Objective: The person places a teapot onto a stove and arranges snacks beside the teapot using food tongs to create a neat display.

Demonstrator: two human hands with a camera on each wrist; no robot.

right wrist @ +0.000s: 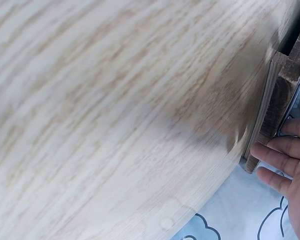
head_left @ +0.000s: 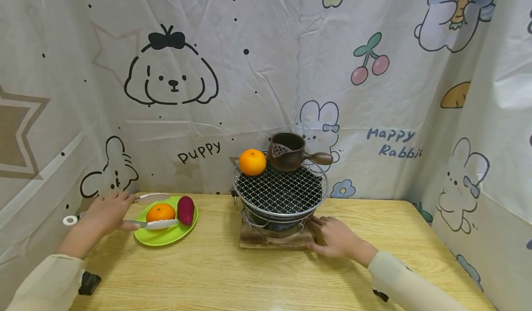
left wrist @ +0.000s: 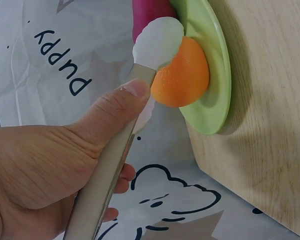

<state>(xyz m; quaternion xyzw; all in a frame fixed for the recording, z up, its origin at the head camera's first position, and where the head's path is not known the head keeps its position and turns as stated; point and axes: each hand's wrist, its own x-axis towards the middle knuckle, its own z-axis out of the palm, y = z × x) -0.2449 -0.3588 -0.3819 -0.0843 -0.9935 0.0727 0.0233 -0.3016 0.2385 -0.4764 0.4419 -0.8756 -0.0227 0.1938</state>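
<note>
My left hand grips metal tongs with white scalloped tips, its thumb lying along one arm. One tip is in front of an orange and the other behind it; whether both touch it I cannot tell. The orange sits on a lime-green plate beside a purple, eggplant-like piece. At the right, my right hand touches the corner of the wooden base under a round tabletop grill. Its fingers lie loosely extended along the base's side, holding nothing up.
On the grill's wire mesh, a second orange sits at the back left. Next to it stands a brown teapot with a spout and a side handle pointing right. A printed cloth hangs behind the wood-grain table.
</note>
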